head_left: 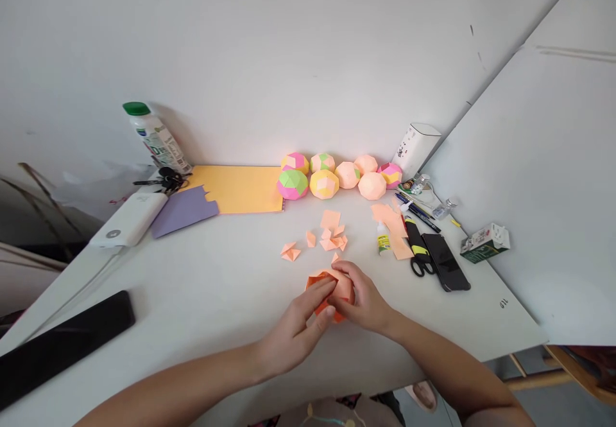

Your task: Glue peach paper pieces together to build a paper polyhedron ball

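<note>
At the near left of the white counter [212, 273] lies a long black slab-like device [72, 347]. Right of it, just above the counter's near side, both hands work on an unfinished peach paper ball [342, 284], its orange inside showing through an opening. The right hand [369, 302] has its grip clamped on the ball's right side, fingers over the top and thumb lower down; the left hand [291, 331] reaches its fingers into the opening, and whether its grip is pinched on the paper I cannot tell. Just beyond, small folded peach pieces [290, 252] lie scattered. To the right are a black smartphone [445, 261], black-and-yellow scissors [416, 244], a small glue bottle [383, 242], peach paper offcuts [398, 234] and a drink carton [485, 243]. Farther left, a white box-shaped device [132, 218] with a cable sits beside a purple sheet [185, 212], which overlaps a yellow-orange sheet [245, 189]. Along the wall [308, 61] sit eight finished multicoloured and peach paper balls [324, 183], between a green-capped bottle [158, 138] and a white cylinder [416, 148].
</note>
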The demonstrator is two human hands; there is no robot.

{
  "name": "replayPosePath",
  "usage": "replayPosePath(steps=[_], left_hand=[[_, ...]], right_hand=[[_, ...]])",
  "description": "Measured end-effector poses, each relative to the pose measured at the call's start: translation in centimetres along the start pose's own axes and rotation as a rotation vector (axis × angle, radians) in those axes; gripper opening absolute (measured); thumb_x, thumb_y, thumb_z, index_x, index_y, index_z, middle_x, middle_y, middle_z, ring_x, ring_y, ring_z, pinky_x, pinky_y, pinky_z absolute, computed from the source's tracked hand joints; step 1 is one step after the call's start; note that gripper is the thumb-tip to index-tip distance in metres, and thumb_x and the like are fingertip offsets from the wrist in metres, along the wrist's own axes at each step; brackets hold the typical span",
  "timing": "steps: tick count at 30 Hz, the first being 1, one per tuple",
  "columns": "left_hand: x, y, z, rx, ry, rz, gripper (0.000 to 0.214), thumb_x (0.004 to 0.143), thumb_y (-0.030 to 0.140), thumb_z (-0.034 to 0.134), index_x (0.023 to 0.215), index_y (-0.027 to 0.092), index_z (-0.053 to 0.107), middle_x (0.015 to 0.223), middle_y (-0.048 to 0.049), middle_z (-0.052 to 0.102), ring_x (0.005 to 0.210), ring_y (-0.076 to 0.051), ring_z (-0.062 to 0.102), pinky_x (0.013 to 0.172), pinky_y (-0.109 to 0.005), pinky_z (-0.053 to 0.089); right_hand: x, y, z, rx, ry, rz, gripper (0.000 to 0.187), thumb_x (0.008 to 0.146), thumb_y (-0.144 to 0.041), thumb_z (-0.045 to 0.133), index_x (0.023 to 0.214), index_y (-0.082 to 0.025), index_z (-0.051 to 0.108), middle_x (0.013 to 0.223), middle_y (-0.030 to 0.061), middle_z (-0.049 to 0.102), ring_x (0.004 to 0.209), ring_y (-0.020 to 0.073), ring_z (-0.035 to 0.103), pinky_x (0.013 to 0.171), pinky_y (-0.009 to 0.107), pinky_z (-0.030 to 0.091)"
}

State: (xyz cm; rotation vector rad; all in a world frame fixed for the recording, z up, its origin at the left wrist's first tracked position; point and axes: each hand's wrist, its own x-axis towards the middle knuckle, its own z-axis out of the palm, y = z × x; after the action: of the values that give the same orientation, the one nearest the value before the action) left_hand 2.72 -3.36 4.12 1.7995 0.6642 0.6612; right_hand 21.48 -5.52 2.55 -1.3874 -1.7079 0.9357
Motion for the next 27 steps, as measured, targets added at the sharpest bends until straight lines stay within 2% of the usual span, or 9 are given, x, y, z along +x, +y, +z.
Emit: replayPosePath(steps=[3,5,7,9,10,14,17,23,27], left_hand=[[-0.7,-0.1,0.0,0.198,0.086,0.149,0.03,0.091,0.022,0.047,0.119,0.02,0.058,0.115,-0.0119,0.065,0.106,-0.024,0.061,0.087,-0.037,0.053],[-0.9,-0.3,-0.3,0.306,0.196,0.323,0.027,0.088,0.013,0.049,0.111,0.021,0.06,0.096,-0.0089,0.068,0.088,-0.02,0.065,0.075,-0.032,0.054],[-0.6,-0.6,-0.7,0.423,0.332,0.436,0.027,0.083,0.008,0.053,0.106,0.022,0.059,0.082,-0.005,0.063,0.077,-0.018,0.061,0.068,-0.031,0.052],[-0.1,-0.9,-1.1,0.517,0.411,0.38,0.029,0.081,0.012,0.058,0.108,0.023,0.057,0.086,-0.0055,0.058,0.084,-0.021,0.058,0.074,-0.037,0.051],[0.2,-1.0,-1.3,0.517,0.398,0.305,0.032,0.08,0.017,0.06,0.111,0.023,0.055,0.095,-0.0075,0.057,0.092,-0.023,0.057,0.079,-0.04,0.051],[0.9,-1.5,-1.3,0.226,0.131,-0.128,0.043,0.081,0.034,0.061,0.119,0.024,0.045,0.122,-0.0106,0.05,0.113,-0.025,0.053,0.091,-0.043,0.05],[0.8,-1.8,-0.8,0.119,0.086,-0.305,0.045,0.08,0.035,0.061,0.119,0.023,0.042,0.122,-0.0103,0.051,0.114,-0.025,0.053,0.093,-0.043,0.049],[0.3,-2.7,0.1,0.265,0.154,-0.222,0.043,0.077,0.009,0.046,0.118,0.021,0.042,0.108,-0.0073,0.055,0.105,-0.02,0.056,0.089,-0.04,0.05],[0.3,-3.0,0.2,0.321,0.17,-0.168,0.038,0.077,0.006,0.041,0.112,0.021,0.045,0.099,-0.0064,0.056,0.09,-0.018,0.059,0.076,-0.036,0.053]], right_hand=[[0.0,0.1,-0.2,-0.001,0.014,0.021,0.037,0.085,-0.036,0.058,0.117,-0.02,0.048,0.11,0.0088,0.059,0.097,0.0215,0.059,0.087,0.038,0.05],[0.0,0.4,-0.3,-0.008,0.018,0.061,0.034,0.086,-0.035,0.056,0.116,-0.02,0.051,0.105,0.0083,0.061,0.091,0.021,0.06,0.082,0.037,0.051],[0.0,0.8,-0.3,-0.009,0.023,0.114,0.03,0.086,-0.032,0.054,0.113,-0.02,0.053,0.1,0.0074,0.063,0.085,0.0202,0.061,0.075,0.036,0.052],[0.0,1.0,-0.2,-0.004,0.033,0.141,0.025,0.086,-0.027,0.054,0.11,-0.02,0.055,0.099,0.0067,0.064,0.082,0.0195,0.061,0.07,0.034,0.052],[0.0,1.1,-0.1,-0.01,0.04,0.139,0.024,0.085,-0.025,0.054,0.108,-0.02,0.056,0.1,0.0066,0.064,0.082,0.0192,0.061,0.069,0.033,0.052],[0.0,1.2,0.2,-0.078,0.074,0.001,0.024,0.082,-0.017,0.054,0.105,-0.021,0.056,0.103,0.0076,0.064,0.088,0.0203,0.062,0.073,0.035,0.052],[-0.1,1.3,0.4,-0.119,0.095,-0.179,0.029,0.08,-0.008,0.051,0.106,-0.02,0.055,0.101,0.0085,0.062,0.096,0.0206,0.061,0.083,0.037,0.052],[-0.5,1.0,0.8,-0.197,0.062,-0.289,0.032,0.078,-0.005,0.047,0.106,-0.019,0.054,0.101,0.0094,0.057,0.09,0.0193,0.061,0.08,0.035,0.053],[-0.8,0.3,0.8,-0.231,0.028,-0.293,0.036,0.075,-0.004,0.047,0.108,-0.018,0.054,0.099,0.0087,0.056,0.086,0.0187,0.06,0.075,0.033,0.053]])
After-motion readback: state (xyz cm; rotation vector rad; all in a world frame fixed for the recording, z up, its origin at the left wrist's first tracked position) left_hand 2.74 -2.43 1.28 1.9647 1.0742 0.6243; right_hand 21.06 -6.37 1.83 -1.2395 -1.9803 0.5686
